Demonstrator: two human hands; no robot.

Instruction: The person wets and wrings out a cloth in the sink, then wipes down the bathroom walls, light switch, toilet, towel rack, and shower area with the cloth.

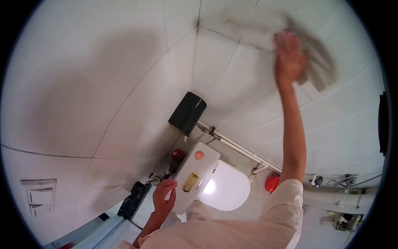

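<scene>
Against the upper tiled wall (248, 99), to the right of the corner, a grey-brown cloth (321, 60) lies under the right hand (290, 60), at the end of a raised, nearly straight arm. The fingers of that hand appear to grip the cloth, bunching its near part; motion blur conceals the exact place of each fingertip and of the thumb. The left hand (164, 197) is held low beside the toilet tank (203, 164), its fingers loosely bent and parted from the thumb, with nothing visible in its grasp. The cloth is judged to be light, limp and not fragile, yielding readily to folds; whether it is damp, and so heavier or more slippery, cannot be told. A suitable hold is at the gathered middle, with the palm flat behind it and the loose edges kept under control. Its free part spreads outward from the hand, away from the corner, and ends in a ragged-looking lower edge. The long axis of this visible part seems to slant from above the fingers down to the right, though blur leaves its true outline uncertain.
</scene>
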